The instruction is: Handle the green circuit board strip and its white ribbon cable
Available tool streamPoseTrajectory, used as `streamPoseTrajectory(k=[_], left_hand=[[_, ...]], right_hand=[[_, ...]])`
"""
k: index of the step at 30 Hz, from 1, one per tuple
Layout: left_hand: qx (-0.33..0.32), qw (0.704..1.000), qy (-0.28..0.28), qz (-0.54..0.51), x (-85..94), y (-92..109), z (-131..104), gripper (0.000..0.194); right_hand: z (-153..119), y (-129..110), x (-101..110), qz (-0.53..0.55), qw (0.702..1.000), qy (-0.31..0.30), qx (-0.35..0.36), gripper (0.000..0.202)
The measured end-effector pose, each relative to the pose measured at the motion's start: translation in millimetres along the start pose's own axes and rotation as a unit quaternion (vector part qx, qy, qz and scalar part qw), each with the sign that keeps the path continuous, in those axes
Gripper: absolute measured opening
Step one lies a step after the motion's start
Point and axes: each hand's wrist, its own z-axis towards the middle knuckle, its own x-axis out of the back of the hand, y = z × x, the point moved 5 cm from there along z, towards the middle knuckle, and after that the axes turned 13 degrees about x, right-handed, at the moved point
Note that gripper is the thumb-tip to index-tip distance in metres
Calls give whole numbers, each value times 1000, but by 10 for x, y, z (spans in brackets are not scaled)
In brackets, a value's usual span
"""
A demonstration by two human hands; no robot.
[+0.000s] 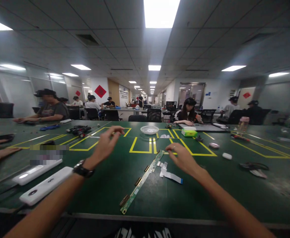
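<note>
A long, narrow green circuit board [145,177] lies slantwise on the table, with several dark connectors along its left edge. Close to its far end is my right hand [183,158], fingers loosely bent and apart; contact with the board cannot be made out. Beside the board, below that hand, lies a white flat ribbon cable [172,177] with a blue tip. My left hand [106,143], wearing a dark wristwatch [83,168], hovers left of the board over yellow tape lines. Its fingers reach forward, loosely spread, with no held object visible.
A round white basket [149,130] stands beyond the board, with small white pieces [165,136] to its right. A green box [189,133] is farther right. White power strips [47,185] lie at left. Co-workers sit around the table, one with hands [2,153] at the left edge.
</note>
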Motion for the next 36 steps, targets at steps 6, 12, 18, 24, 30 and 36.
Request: streamPoseTrajectory(k=[6,12,18,24,30,36], left_hand=[[-48,983,-177,25,-1269,-464,50,24],[-49,988,-146,7,-1671,-728,-71,26],[-9,992,-125,-17,-1648,-975,-194,24],[-19,993,-118,-6,-1657,-962,-179,25],[-60,984,-166,16,-1848,-755,-285,27],[-40,985,-166,24,-1788,-741,-254,28]], right_hand=[[-396,361,-948,5,979,-188,-73,17],[-369,395,-1066,-20,981,-191,-14,17],[-233,345,-1145,50,984,-168,28,23],[-236,304,-1165,58,985,-157,46,23],[-224,298,-1208,54,983,-171,46,24],[-226,442,-1225,34,986,-158,-32,26]])
